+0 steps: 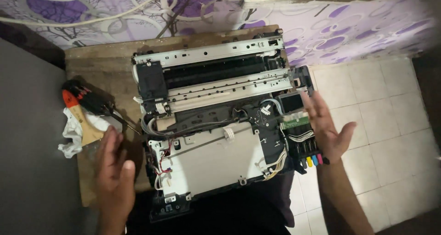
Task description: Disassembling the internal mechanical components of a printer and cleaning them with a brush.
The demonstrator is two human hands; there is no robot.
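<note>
A printer (216, 120) with its cover off lies on a wooden board (98, 65), showing metal rails, a black carriage (149, 81), white wire bundles and a grey base plate. My left hand (114, 170) hovers flat over the board just left of the printer, fingers apart, holding nothing. My right hand (327, 127) is spread open at the printer's right side, beside the ink tank block (311, 157) with its coloured caps, touching nothing that I can see.
A red-and-black screwdriver (92, 104) lies on the board at the left, its tip toward the printer, beside a crumpled white cloth (73, 131) and a wooden brush handle (87, 127). White floor tiles (381, 120) spread to the right. A purple patterned cloth (321, 28) hangs behind.
</note>
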